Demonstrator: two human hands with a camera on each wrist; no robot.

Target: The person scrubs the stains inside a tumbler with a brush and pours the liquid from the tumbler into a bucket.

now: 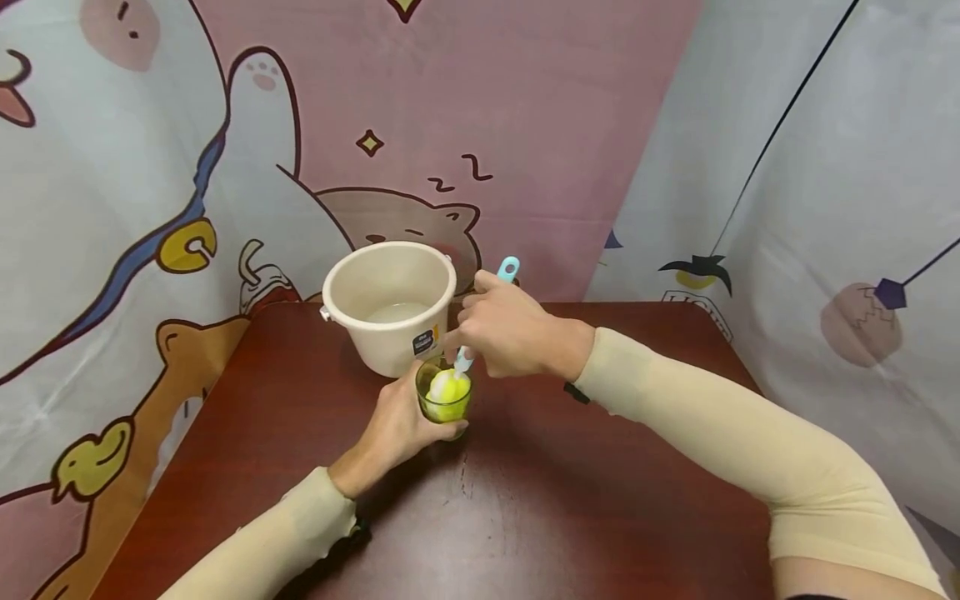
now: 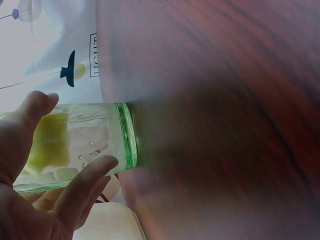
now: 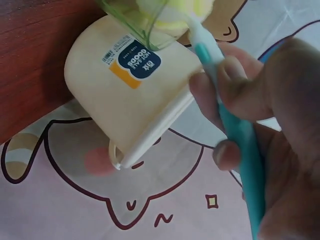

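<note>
My left hand [image 1: 407,414] grips a green-tinted glass [image 2: 90,135], fingers and thumb round its sides. Inside the glass sits the yellow and white sponge head [image 1: 448,387] of a cup brush. My right hand [image 1: 506,323] holds the brush's turquoise handle [image 3: 235,125], thumb and fingers curled round it above the glass. The handle's holed end [image 1: 508,267] sticks up past the right hand. In the left wrist view, droplets show on the glass wall, and the yellow sponge [image 2: 50,142] fills part of the inside.
A cream bucket [image 1: 386,325] with a label stands just behind the glass, with some water [image 1: 397,312] at its bottom. Both rest over a dark red-brown table [image 1: 600,500]. A cartoon-printed curtain [image 1: 562,125] hangs behind and at both sides.
</note>
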